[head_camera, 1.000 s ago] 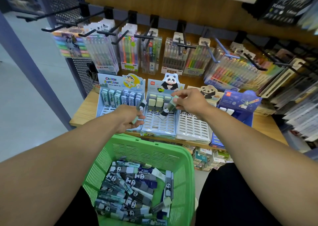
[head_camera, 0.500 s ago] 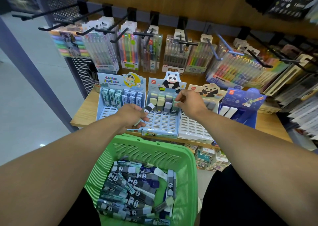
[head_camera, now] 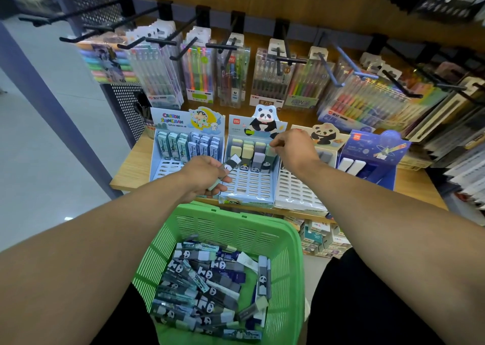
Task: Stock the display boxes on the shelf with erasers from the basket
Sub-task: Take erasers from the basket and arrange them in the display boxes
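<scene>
Left hand (head_camera: 203, 178) grips one panda-sleeved eraser (head_camera: 227, 170), tilted over front-left of the panda display box (head_camera: 246, 190) on the wooden shelf (head_camera: 131, 171). Right hand (head_camera: 294, 149) pinches the top of a green eraser (head_camera: 270, 153) standing in that box's back row. Green basket (head_camera: 294, 279) below holds loose erasers.

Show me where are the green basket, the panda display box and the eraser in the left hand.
green basket (head_camera: 291, 239): head view, far right rim.
panda display box (head_camera: 246, 187): head view, empty slotted floor.
eraser (head_camera: 232, 164): head view, panda sleeve.
</scene>
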